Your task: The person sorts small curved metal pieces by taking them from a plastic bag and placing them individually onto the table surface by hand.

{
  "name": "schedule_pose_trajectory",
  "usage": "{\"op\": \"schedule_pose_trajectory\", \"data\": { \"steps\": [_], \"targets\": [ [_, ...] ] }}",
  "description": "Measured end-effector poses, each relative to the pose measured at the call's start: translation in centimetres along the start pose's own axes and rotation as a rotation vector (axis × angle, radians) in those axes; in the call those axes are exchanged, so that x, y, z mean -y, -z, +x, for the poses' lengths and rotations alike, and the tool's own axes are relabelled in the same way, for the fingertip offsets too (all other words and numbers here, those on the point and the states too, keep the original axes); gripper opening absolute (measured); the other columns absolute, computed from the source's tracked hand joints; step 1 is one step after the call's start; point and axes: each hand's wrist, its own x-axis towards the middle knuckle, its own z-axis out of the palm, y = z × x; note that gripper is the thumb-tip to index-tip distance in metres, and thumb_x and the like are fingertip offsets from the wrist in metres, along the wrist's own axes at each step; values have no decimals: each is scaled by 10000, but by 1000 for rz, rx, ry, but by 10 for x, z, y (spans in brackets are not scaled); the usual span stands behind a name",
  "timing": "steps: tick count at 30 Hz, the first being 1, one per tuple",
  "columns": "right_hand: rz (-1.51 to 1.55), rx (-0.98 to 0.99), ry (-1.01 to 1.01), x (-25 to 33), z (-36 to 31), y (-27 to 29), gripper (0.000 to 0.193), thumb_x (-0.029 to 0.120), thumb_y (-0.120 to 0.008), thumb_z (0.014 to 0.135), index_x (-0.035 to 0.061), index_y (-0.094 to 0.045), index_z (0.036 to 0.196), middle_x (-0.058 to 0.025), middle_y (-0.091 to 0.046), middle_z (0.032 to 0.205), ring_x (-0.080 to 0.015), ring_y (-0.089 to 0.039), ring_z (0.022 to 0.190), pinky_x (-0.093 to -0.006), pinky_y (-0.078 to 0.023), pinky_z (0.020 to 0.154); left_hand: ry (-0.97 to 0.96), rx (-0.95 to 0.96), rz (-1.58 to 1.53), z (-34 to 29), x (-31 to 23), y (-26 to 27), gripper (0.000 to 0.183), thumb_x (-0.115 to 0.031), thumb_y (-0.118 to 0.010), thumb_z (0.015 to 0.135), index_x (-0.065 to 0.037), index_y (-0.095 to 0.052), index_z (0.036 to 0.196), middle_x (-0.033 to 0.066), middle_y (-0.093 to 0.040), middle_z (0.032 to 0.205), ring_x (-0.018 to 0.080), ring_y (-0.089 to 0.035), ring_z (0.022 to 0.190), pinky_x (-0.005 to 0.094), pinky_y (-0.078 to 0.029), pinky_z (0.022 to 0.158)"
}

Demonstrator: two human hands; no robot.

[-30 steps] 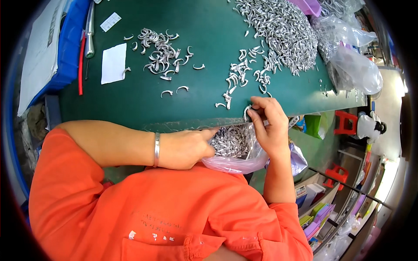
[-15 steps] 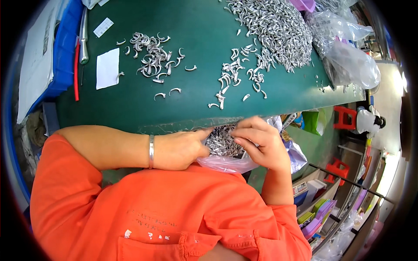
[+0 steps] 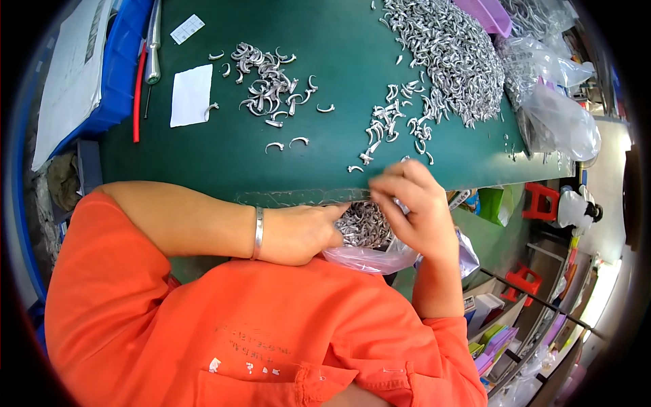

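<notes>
Curved metal pieces (image 3: 366, 227) lie in a clear bag (image 3: 366, 260) at the near edge of the desk (image 3: 224, 159). My left hand (image 3: 302, 235) at its left side, index finger stretched out; can't tell if it pinches the plastic. My right hand (image 3: 417, 210) above its right side, fingers bent, tips blurred, hold unclear. Far right, a large heap (image 3: 454, 61); far left, a smaller cluster (image 3: 266, 73)

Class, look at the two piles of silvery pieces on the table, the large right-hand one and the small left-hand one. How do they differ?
The large pile has far more pieces than the small pile.
The large pile's middle is heaped densely; the small pile is looser, with green gaps.
The large pile lies beside a purple container; the small pile lies nearer white paper.
Both contain curved, silvery pieces.
</notes>
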Motion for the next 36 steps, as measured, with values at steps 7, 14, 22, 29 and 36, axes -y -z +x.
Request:
{"op": "schedule_pose_trajectory", "data": {
  "steps": [7,14,22,29,36],
  "targets": [
    [-130,-115,28,-11,6,-6,161,-36,-679,760,12,-634,907,-116,-592,889,-307,-570,753,-384,-470,676,-40,-49,0,0,3,-3,190,-39,-581,793,-18,-673,958,375,-323,1382,470,-573,1054,451,-477,931],
    [-69,-29,3,-5,9,-5,163,-40,-671,750,17,-634,899,-119,-625,948,-308,-600,858,-386,-475,744,-8,-18,9,1,1,-4,211,-37,-594,773,-13,-673,968,373,-324,1383,480,-541,1108,453,-465,949],
    [-138,7,152,-2,-2,-19,258,-16,-692,721,16,-655,974,-101,-599,974,-306,-545,899,-394,-469,794,-31,-40,-34,-1,1,0,222,-41,-606,769,-31,-678,979,361,-355,1367,478,-515,1146,463,-462,956],
    [-188,-184,-59,-18,-9,4,192,-61,-679,745,3,-659,925,-129,-595,921,-323,-573,830,-388,-480,730,12,-2,-16,2,2,-1,235,-45,-603,783,-43,-682,1005,383,-321,1391,480,-526,1135,465,-457,964],
    [-181,-198,-84,-38,-3,6,168,-92,-662,778,-11,-628,922,-125,-618,887,-286,-630,799,-343,-512,702,-25,-11,-8,1,3,-2,190,-39,-591,803,-24,-670,975,403,-299,1398,483,-549,1098,454,-457,961]
  ]
}}
